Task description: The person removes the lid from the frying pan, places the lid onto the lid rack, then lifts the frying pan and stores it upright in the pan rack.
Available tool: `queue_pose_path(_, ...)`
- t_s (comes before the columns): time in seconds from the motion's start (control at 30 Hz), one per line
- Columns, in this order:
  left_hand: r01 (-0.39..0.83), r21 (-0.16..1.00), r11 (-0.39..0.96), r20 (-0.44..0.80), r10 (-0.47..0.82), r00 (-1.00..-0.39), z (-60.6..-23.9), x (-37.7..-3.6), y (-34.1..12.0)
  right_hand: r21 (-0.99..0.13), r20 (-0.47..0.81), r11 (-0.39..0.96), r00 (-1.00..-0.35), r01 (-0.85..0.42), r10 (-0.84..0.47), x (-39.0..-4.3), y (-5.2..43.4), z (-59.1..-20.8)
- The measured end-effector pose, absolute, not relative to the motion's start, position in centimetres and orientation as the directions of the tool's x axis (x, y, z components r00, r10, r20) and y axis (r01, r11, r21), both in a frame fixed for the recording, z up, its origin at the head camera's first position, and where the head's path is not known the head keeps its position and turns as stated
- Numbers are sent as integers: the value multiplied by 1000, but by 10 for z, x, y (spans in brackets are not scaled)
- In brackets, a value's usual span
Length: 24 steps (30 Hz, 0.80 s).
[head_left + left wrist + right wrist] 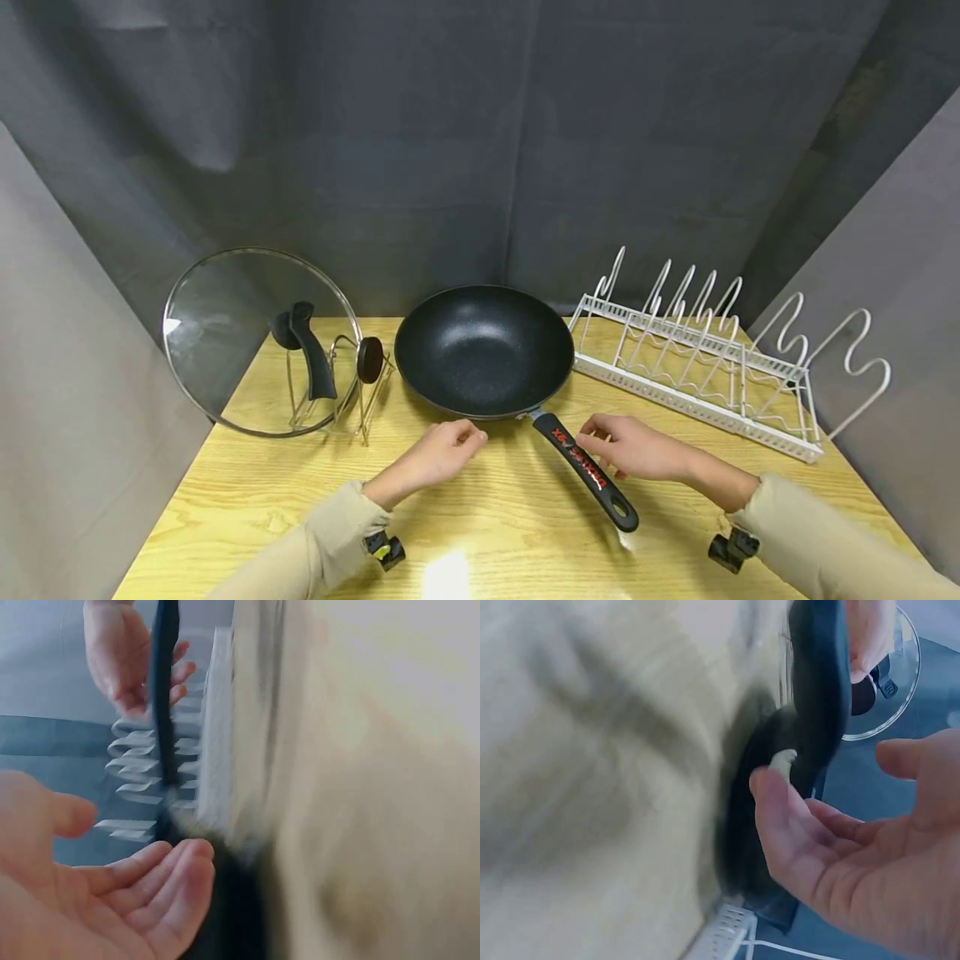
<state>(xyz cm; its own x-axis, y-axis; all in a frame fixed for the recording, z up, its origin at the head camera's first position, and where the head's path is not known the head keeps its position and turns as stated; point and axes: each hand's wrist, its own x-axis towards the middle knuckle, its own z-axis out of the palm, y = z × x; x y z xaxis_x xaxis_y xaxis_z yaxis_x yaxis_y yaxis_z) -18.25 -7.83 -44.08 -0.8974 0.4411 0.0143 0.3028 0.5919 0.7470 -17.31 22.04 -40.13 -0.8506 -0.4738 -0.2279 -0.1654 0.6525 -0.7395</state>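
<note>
A black wok-style frying pan sits upright on the wooden table, its long black handle with red lettering angled toward the front right. My right hand is beside the handle, overlapping its edge in the head view. In the right wrist view the thumb and loosely bent fingers of that hand stand apart, with no grip around the handle. Just in front of the pan's near rim hovers my left hand. Its fingers are relaxed and hold nothing, as the left wrist view shows of that hand.
At the left, a glass lid with a black handle leans upright in a wire stand. A white wire rack with several upright loops stands at the right. Behind the table hangs a dark grey curtain.
</note>
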Motion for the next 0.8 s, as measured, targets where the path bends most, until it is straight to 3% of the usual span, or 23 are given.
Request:
queue_pose_path(0.17,1,953,302,-148,472,-869,-458,-179,-46,-836,-369,546,-798,60,-478,-160,225,-409)
queue_pose_path(0.3,-168,976,137,-213,458,-863,-468,-180,-21,-867,-424,466,-752,176,-505,-152,226,-416)
queue_pose_path(0.57,-316,949,2,-281,468,-838,-486,-189,12,-889,-457,310,-658,336,-598,-144,230,-425)
queue_pose_path(0.8,-430,891,-144,-327,453,-829,-487,-193,29,-900,-418,186,-656,395,-629,-139,226,-432)
